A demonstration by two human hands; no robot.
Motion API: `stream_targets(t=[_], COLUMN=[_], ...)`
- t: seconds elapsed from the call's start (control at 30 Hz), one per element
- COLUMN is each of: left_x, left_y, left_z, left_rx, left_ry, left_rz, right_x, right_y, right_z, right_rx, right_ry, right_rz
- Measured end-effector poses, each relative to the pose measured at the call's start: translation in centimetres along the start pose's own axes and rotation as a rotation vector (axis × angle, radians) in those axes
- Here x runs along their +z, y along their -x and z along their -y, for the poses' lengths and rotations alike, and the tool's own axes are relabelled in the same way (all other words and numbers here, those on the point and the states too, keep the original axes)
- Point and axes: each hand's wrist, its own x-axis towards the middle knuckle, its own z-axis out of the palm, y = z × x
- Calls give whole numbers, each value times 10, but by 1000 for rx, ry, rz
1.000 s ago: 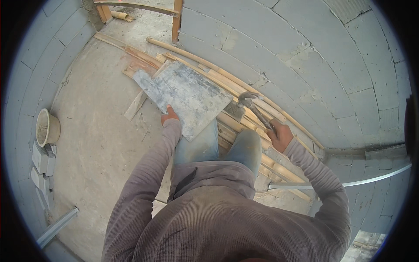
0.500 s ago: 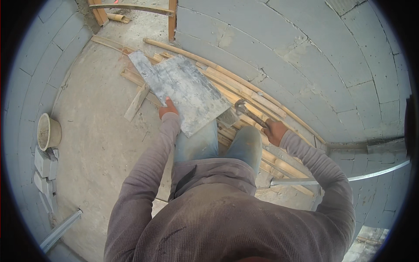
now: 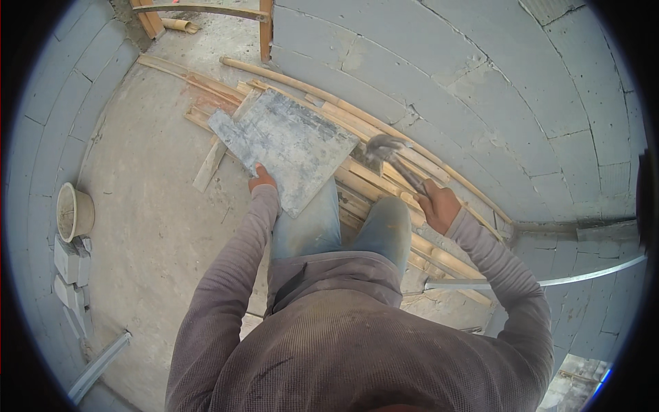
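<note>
The grey, blotched panel (image 3: 288, 154) sits ahead of your lap, towards 12 o'clock, its near corner over your left knee and its far side lying across the wooden strips (image 3: 364, 177). Your left hand (image 3: 262, 180) grasps its edge at 7 o'clock, thumb on the face; the fingers beneath are hidden. Your right hand (image 3: 439, 206), at 4 o'clock from the panel, has its fingers clenched round the handle of a hammer (image 3: 403, 170). Over the last half second the panel's notched end has dipped back towards you, and the hammer head has shifted farther from you and is blurred, which suggests a swing in progress while the left hand steadies the panel. The head is just beside the panel's 3 o'clock corner; whether they touch, you cannot tell. Long poles (image 3: 312, 86) run from 11 to 4 o'clock along the grey block wall (image 3: 446, 69), so wood and wall probably limit the room beyond the hammer, and your right knee (image 3: 386, 223) lies close below it. A metal rail (image 3: 522, 283) passes by your right forearm at 4 o'clock. Farther out on the concrete floor (image 3: 151, 185), a bucket (image 3: 84, 213) and stacked blocks (image 3: 67, 261) are around 8 o'clock, well apart from both hands.
</note>
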Motion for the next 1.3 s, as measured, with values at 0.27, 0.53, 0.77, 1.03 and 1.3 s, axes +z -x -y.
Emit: stream_targets(t=[0.27,0.53,0.77,1.03,1.3], left_x=[15,17,52,44,51], left_y=[-3,8,22,21,33], left_z=[-6,-23,-23,-20,-33], left_rx=[111,184,447,429,566], left_ry=[-151,-136,-206,-164,-245], left_rz=[57,88,7,-41,12], right_x=[-62,-36,12,-95,165], right_y=[6,18,41,27,70], right_z=[64,33,1,76,-37], right_rx=[-45,-98,196,-161,409], right_ry=[-176,-254,-139,-606,-221], right_rz=[-67,-410,20,-868,-32])
